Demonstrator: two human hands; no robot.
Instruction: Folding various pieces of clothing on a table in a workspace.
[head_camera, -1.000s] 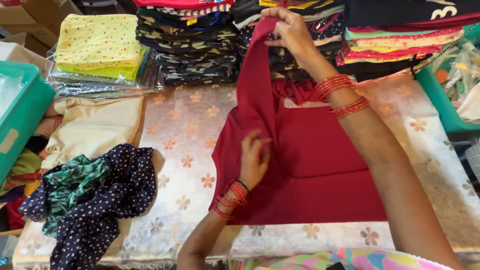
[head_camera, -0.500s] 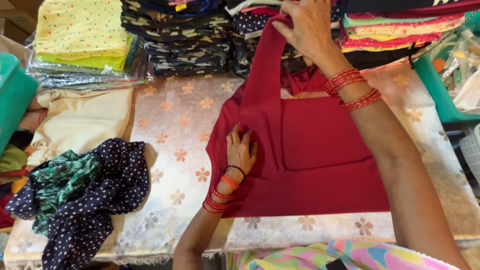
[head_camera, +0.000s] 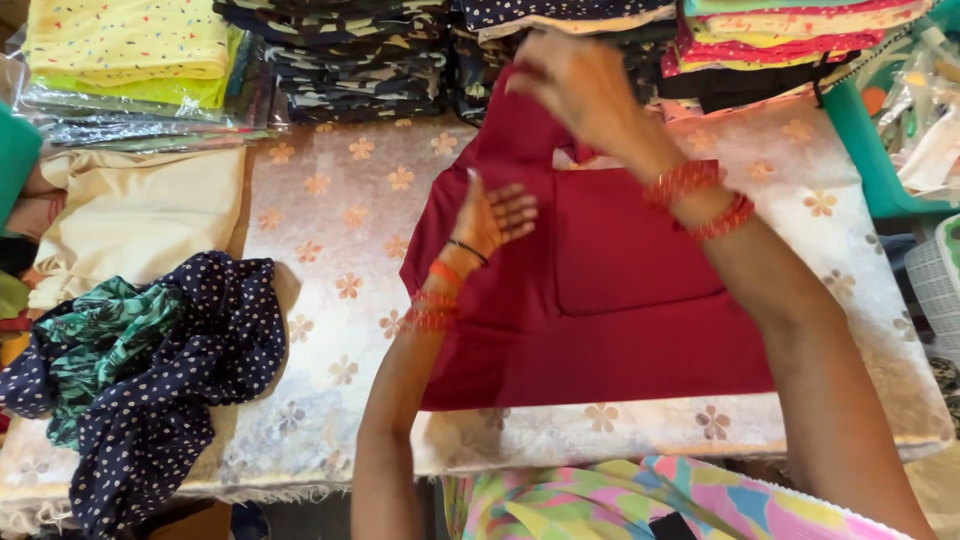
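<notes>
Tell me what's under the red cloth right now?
The red cloth lies on the pale flower-patterned table cover, which shows all round it. The left hand presses on top; the right hand lifts its upper end. Anything beneath the cloth is hidden.

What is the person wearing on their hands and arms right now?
Both forearms are bare, no sleeves or gloves. The left hand has red-orange beaded bangles plus a thin dark band. The right hand has two similar red-orange bangle stacks.

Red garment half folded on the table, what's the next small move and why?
Probably lay the lifted strip down across the red garment. The right hand holds that upper-left part raised off the table, while the left hand presses flat on the cloth just below it, as if marking a fold line.
</notes>
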